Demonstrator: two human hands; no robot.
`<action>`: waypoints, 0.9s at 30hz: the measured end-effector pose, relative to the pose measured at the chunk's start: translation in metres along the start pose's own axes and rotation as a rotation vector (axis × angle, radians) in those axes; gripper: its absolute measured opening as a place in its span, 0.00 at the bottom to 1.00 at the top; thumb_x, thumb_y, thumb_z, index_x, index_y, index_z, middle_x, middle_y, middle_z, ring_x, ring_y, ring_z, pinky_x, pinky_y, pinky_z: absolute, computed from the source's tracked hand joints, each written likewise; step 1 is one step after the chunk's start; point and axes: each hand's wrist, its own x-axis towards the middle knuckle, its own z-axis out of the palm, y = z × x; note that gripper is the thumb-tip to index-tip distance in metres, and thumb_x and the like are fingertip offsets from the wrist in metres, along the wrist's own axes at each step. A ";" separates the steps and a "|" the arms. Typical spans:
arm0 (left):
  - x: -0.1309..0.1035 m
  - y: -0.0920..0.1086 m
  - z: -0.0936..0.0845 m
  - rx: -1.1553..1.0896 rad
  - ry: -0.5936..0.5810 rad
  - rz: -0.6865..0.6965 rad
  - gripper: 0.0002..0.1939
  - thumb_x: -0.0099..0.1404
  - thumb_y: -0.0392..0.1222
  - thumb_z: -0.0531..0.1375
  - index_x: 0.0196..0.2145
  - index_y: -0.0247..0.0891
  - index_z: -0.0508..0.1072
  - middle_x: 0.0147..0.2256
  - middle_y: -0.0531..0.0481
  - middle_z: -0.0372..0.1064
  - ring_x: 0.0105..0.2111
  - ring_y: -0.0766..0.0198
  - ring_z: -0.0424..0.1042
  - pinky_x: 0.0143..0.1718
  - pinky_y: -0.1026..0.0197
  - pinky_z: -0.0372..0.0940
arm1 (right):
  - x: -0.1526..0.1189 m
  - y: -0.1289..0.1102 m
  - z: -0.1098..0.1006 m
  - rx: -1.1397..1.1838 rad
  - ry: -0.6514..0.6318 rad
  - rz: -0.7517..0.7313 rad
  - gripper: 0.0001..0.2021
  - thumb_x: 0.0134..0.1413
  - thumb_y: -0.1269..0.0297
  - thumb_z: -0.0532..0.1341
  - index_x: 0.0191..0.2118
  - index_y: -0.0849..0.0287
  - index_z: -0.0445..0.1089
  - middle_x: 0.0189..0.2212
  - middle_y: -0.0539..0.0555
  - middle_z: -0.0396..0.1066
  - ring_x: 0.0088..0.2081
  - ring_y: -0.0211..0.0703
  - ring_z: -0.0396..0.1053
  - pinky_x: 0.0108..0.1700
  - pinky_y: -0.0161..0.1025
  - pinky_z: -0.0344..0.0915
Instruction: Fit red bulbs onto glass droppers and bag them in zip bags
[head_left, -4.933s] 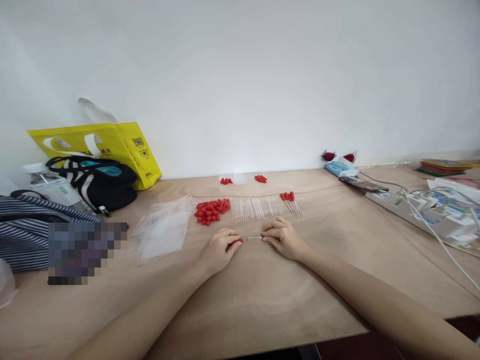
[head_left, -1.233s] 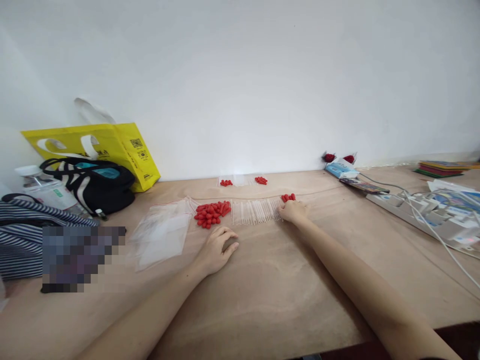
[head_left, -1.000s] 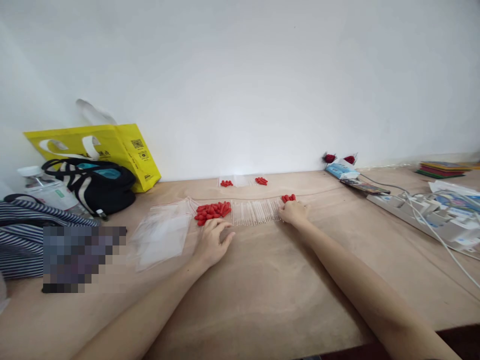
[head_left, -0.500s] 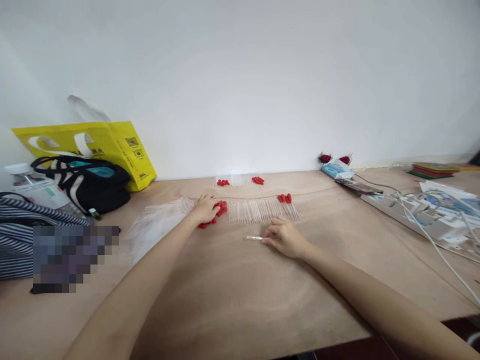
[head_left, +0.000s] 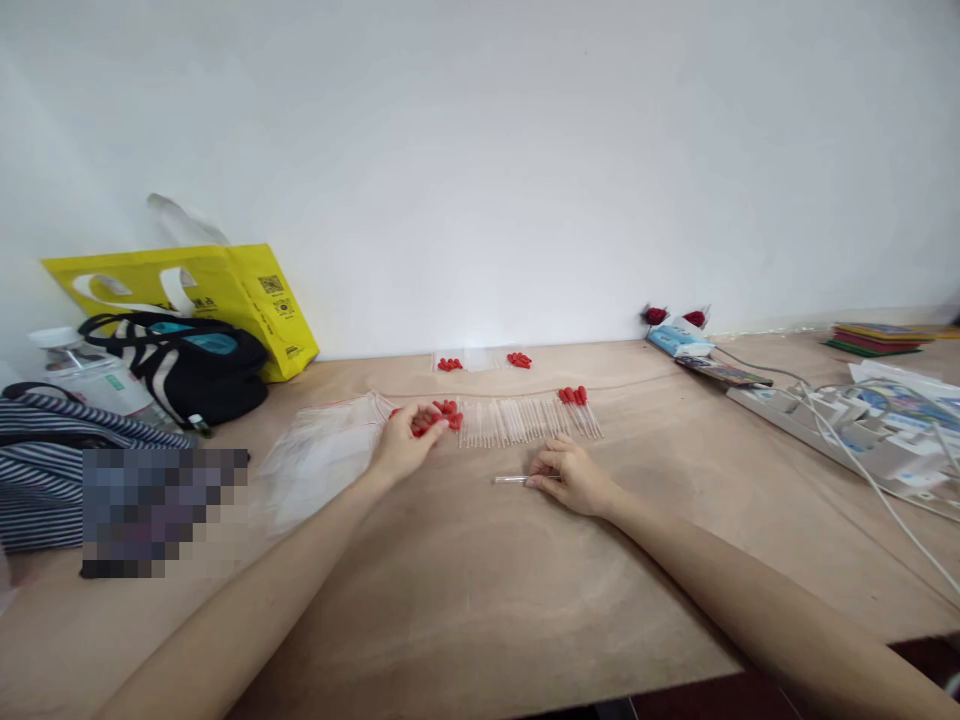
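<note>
Pinching one end of a thin clear tube (head_left: 511, 479), the right hand (head_left: 568, 475) has its thumb and fingers closed; the tube's free end points left, low over the table (head_left: 495, 600). The left hand (head_left: 409, 438) is curled over the red caps (head_left: 453, 412), thumb and fingers slightly apart with red between them; whether it grips one or merely touches the heap, I cannot tell.

Just right of the heap is a row of clear tubes (head_left: 506, 422), side by side and pointing away from the person. At the row's right end lie a few capped tubes (head_left: 576, 397), red ends toward the wall (head_left: 480, 180). Left of the heap, partly behind the left wrist, is a loose spread of clear bags (head_left: 319, 465). Farther back, near the wall, two small red clusters (head_left: 450, 365) lie on clear plastic, probably bags too.

Out at the left are a small vial (head_left: 199, 427), a black bag (head_left: 217, 375), a bottle (head_left: 105, 380), a yellow bag (head_left: 274, 310) with white handles and a striped cloth item (head_left: 41, 500) beside a pixelated patch. Out at the right are a blue packet (head_left: 679, 340) with two dark red flowers (head_left: 655, 315) by it, a white power strip (head_left: 862, 435) with plugs and cables, and a stack of coloured sheets (head_left: 877, 338).
</note>
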 end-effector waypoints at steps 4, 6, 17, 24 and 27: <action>-0.044 0.014 0.009 -0.051 -0.115 0.068 0.04 0.56 0.40 0.56 0.30 0.37 0.65 0.30 0.51 0.69 0.32 0.63 0.68 0.36 0.60 0.63 | -0.001 0.003 0.002 0.020 0.008 -0.006 0.08 0.51 0.62 0.59 0.27 0.60 0.69 0.26 0.51 0.66 0.31 0.38 0.59 0.35 0.36 0.57; -0.055 0.018 0.011 0.043 -0.144 0.072 0.03 0.56 0.38 0.56 0.29 0.38 0.66 0.29 0.51 0.69 0.31 0.62 0.68 0.33 0.59 0.63 | -0.001 0.004 0.003 0.032 0.013 0.001 0.08 0.51 0.62 0.59 0.26 0.60 0.69 0.26 0.51 0.66 0.31 0.38 0.60 0.36 0.36 0.57; -0.052 0.012 0.018 0.216 -0.182 0.206 0.10 0.60 0.40 0.55 0.36 0.38 0.74 0.35 0.46 0.68 0.37 0.57 0.65 0.40 0.53 0.62 | -0.003 0.003 0.010 0.020 0.064 0.004 0.09 0.52 0.60 0.58 0.35 0.54 0.74 0.30 0.54 0.65 0.34 0.41 0.60 0.37 0.39 0.58; -0.053 0.017 0.020 0.215 -0.172 0.300 0.07 0.62 0.37 0.52 0.35 0.38 0.69 0.34 0.50 0.71 0.37 0.59 0.67 0.44 0.52 0.59 | -0.002 -0.010 0.012 -0.071 0.122 0.044 0.07 0.53 0.64 0.57 0.31 0.58 0.71 0.34 0.54 0.67 0.38 0.43 0.60 0.39 0.40 0.54; -0.055 0.016 0.021 0.201 -0.181 0.312 0.06 0.63 0.36 0.51 0.36 0.39 0.67 0.35 0.51 0.71 0.38 0.60 0.67 0.51 0.49 0.54 | 0.000 -0.021 0.013 -0.086 0.132 0.072 0.06 0.55 0.66 0.55 0.31 0.58 0.68 0.31 0.53 0.70 0.38 0.42 0.61 0.42 0.42 0.51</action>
